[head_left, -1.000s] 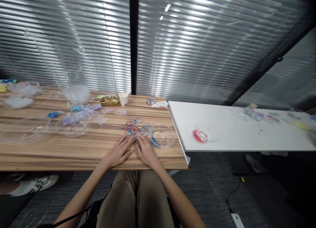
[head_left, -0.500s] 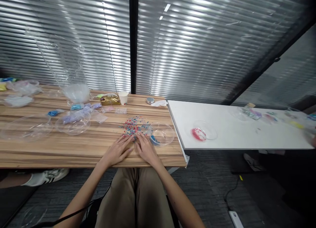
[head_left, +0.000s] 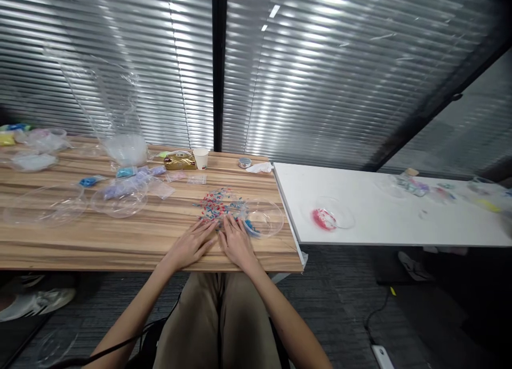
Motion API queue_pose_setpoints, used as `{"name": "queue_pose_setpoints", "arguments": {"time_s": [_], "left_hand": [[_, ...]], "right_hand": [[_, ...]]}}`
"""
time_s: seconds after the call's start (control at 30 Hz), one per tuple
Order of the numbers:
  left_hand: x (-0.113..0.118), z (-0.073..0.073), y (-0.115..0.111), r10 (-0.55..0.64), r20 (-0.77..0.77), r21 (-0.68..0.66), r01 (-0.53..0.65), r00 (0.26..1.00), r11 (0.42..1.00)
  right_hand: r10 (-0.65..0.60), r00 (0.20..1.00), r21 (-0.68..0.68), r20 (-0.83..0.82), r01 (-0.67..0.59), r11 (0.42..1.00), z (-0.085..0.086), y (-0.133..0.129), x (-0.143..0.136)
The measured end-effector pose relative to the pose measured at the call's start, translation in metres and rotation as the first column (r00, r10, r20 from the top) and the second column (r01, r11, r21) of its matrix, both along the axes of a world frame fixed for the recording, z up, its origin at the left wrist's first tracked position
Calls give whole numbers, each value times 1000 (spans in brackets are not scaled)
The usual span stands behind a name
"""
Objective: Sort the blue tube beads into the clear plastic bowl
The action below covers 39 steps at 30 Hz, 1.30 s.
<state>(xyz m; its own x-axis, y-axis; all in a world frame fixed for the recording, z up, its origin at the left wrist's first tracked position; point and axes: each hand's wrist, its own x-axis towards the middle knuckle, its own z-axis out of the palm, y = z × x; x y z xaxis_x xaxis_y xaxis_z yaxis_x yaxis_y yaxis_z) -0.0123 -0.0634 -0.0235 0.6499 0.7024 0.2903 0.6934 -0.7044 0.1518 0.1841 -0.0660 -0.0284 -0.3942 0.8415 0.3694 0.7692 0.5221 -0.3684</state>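
Note:
A scattered heap of small red, blue and grey-blue pieces (head_left: 218, 202) lies on the wood-grain table, too small to name more exactly. My left hand (head_left: 194, 245) lies flat at the near edge of the heap, fingers stretched toward it. Beside it, my right hand (head_left: 237, 241) rests palm down with its fingers out, the tips touching the nearest pieces. Just right of that hand stands a clear plastic bowl (head_left: 276, 211), with blue pieces gathered at its left side. Whatever lies under the fingers is hidden.
Two clear bowls (head_left: 120, 211) and purple and blue bags (head_left: 138, 179) sit to the left. At the back are a gold packet (head_left: 179, 161), a paper cup (head_left: 200, 158) and a round tin (head_left: 245, 162). A white table (head_left: 376, 225) adjoins, bearing a bowl with red pieces (head_left: 324, 218).
My right hand has shifted very slightly, its fingers still at the heap. My left hand stays put. A shoe under the table at left has moved left.

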Motion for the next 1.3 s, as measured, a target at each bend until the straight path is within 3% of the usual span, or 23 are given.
{"name": "queue_pose_setpoints", "arguments": {"time_s": [0.17,0.47,0.73,1.3], "left_hand": [[-1,-1,1,28,-3,-6,-28,1000,1000],[-4,-12,4,93,72,18,-94,993,995],[-2,-2,1,32,39,7,-32,999,999],[0,-1,0,-35,65,25,34,997,999]], "right_hand": [[82,997,36,6,-82,996,2,-1,1],[98,995,59,-23,-96,994,9,-4,3],[90,993,33,-77,-87,996,5,-1,6],[120,983,67,-137,-112,992,-3,3,8]]}}
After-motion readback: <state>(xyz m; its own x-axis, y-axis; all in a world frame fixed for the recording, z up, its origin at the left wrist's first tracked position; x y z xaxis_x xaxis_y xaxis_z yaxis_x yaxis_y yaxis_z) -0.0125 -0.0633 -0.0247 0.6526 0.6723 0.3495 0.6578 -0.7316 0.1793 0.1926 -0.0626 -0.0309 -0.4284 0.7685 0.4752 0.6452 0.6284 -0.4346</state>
